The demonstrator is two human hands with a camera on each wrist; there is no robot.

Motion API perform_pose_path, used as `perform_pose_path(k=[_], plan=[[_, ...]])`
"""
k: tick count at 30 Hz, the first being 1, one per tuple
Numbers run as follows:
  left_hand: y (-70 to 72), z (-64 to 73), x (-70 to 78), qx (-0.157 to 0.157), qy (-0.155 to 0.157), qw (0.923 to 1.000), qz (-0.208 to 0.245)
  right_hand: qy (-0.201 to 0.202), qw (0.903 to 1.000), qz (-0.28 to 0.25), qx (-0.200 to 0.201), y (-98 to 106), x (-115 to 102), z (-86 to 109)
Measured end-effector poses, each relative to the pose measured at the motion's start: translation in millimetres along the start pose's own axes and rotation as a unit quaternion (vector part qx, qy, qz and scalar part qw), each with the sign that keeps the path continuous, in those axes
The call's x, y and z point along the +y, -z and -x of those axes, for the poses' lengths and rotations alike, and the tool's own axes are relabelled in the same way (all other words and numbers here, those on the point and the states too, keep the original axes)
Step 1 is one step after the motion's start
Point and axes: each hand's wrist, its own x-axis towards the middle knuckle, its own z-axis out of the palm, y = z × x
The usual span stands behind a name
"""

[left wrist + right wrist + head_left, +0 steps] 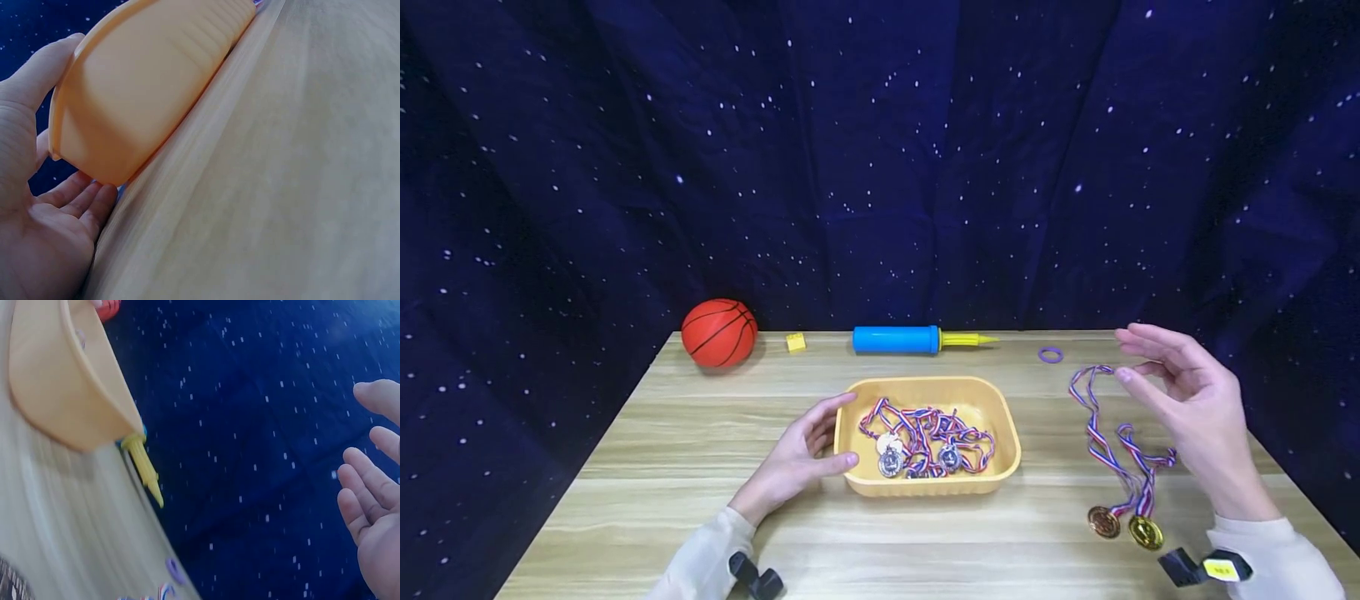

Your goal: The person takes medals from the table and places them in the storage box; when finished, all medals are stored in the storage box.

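Note:
My left hand (801, 450) grips the left end of a yellow plastic bin (936, 486), thumb over the rim and fingers against its end wall. In the left wrist view the bin's outer side (137, 94) shows between that thumb and the fingers. Inside the bin lie several medals, among them a silver medal (950, 457), their striped ribbons (917, 425) tangled together. To the right, my right hand (1195, 404) hovers with fingers spread apart and holds nothing. Near it on the table lie a bronze medal (1104, 522) and a gold medal (1146, 532) with striped ribbons (1097, 442).
Along the table's back edge are an orange-red basketball (719, 333), a small yellow block (796, 342), a blue hand pump (895, 339) with a yellow nozzle, and a purple ring (1050, 355). A dark starry curtain (880, 167) hangs behind the wooden table (647, 467).

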Motion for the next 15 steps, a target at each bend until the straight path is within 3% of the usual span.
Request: perform_pose_path(k=[5, 10, 15], plan=[[-0.2, 1.6, -1.2, -0.002, 0.003, 1.0000, 0.004, 0.004, 0.9999, -0.010, 0.009, 21, 10, 18.7], [-0.1, 1.1, -0.5, -0.002, 0.003, 1.0000, 0.000, -0.017, 0.9997, 0.010, 0.012, 37, 21, 39.0], [0.5, 0.7, -0.8, 0.000, 0.002, 1.0000, -0.002, -0.036, 0.9991, 0.019, -0.008, 48, 31, 59.4]])
